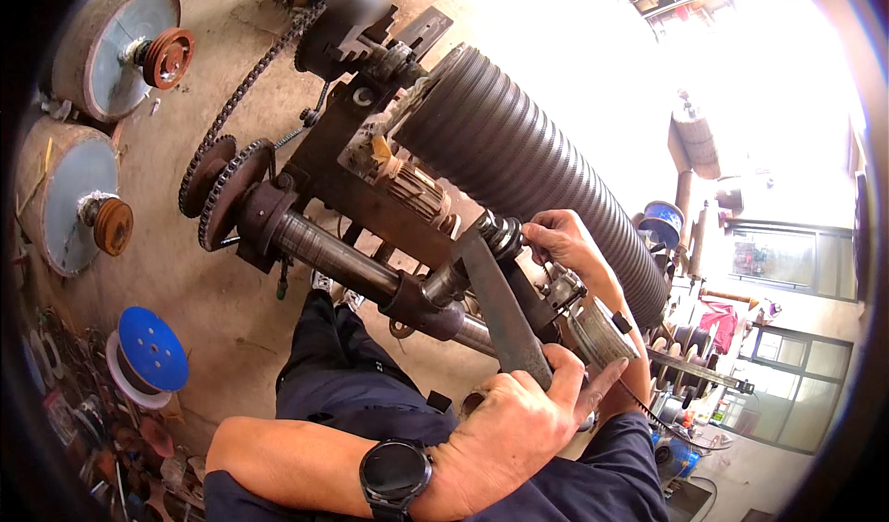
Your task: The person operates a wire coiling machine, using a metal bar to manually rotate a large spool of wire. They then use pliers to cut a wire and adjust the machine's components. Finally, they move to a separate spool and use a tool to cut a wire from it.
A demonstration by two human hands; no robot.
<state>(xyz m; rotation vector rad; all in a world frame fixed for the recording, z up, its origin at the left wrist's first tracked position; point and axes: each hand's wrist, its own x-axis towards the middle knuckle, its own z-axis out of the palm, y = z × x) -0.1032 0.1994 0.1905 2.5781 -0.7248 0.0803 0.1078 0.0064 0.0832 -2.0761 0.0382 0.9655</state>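
Note:
My left hand (510, 421), with a black watch on its wrist, curls around the lower end of a flat steel bar (500, 306). One finger reaches out to the rim of a grooved metal wheel (603, 334). My right hand (559, 240) has thumb and fingertips together at the edge of a dark ringed roller (501, 236); whether something thin is pinched there is hidden. Just below the right fingers sits a small metal clamp-like block (564, 291). A toothed wire (646, 405) trails from near the wheel towards the lower right. Behind lies a large ridged metal cylinder (535, 154).
A thick steel shaft (340, 258) crosses before me, with chain sprockets (236, 188) at its left end. A chuck (330, 42) stands at the top. Two large drums (114, 53) and a blue-flanged spool (153, 348) are on the left. More spools (684, 348) stand at right.

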